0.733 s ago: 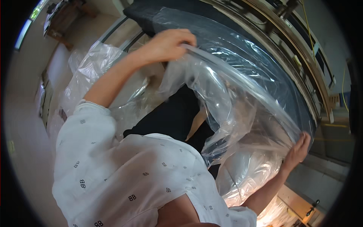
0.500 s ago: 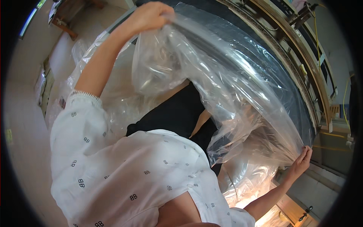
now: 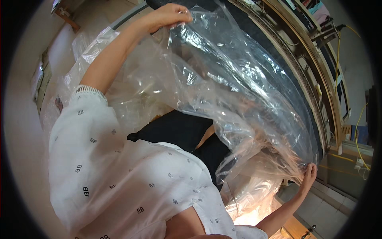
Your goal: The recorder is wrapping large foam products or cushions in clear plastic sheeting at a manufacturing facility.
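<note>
A large, clear plastic sheet (image 3: pixel 238 73) is stretched between my two hands, wrinkled and shiny. My left hand (image 3: pixel 175 15), at the upper left, is closed on one part of its far edge. Over at the right, my right hand (image 3: pixel 310 172) pinches another part near the corner of the table. Between them the sheet lies partly over a dark tabletop (image 3: pixel 240 14) and hangs down in folds over my black-clad legs (image 3: pixel 175 129).
More crumpled clear plastic (image 3: pixel 135 99) hangs at the left and lies below at the lower right. A wooden rail (image 3: pixel 318 59) with metal fittings runs behind the tabletop. Yellow cords (image 3: pixel 339 55) hang at the right. A wooden piece (image 3: pixel 292 229) stands at the lower right.
My left hand has shifted slightly right. The right hand has come a little down and left. The sheet near my left hand, bunched before, now spreads wider over the tabletop.
</note>
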Action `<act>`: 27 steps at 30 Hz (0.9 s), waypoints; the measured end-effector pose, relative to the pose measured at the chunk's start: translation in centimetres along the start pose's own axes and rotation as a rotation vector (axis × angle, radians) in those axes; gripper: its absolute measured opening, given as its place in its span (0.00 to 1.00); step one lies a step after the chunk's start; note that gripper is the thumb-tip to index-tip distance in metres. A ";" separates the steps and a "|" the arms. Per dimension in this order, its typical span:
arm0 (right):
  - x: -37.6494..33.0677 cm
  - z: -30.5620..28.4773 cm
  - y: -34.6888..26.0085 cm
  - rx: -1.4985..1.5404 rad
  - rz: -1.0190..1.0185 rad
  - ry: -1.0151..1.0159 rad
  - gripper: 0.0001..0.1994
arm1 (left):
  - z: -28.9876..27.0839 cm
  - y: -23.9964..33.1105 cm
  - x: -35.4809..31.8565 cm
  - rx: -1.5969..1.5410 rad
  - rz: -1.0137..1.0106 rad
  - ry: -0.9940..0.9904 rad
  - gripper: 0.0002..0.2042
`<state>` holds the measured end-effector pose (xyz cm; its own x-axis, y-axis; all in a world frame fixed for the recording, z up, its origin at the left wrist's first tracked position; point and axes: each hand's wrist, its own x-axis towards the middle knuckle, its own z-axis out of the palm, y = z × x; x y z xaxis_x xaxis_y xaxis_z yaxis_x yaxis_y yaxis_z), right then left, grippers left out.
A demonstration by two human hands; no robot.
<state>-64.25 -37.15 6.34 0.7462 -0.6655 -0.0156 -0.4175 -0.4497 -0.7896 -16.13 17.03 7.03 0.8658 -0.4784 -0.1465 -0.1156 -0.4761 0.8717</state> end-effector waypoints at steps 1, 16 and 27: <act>0.0 0.2 0.1 0.128 0.086 0.031 0.08 | -0.1 -0.9 0.1 0.007 -0.054 -0.044 0.07; 1.7 2.9 0.7 -0.033 0.063 0.090 0.11 | 4.1 0.3 8.8 0.575 0.142 0.363 0.23; 1.5 2.7 0.8 0.003 0.041 0.069 0.09 | 4.5 -0.5 10.3 0.189 0.359 0.432 0.13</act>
<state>-62.02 -36.92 4.05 0.6912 -0.7227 -0.0055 -0.4451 -0.4196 -0.7911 -9.32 9.03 2.95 0.8714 -0.3093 0.3807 -0.4888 -0.4820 0.7272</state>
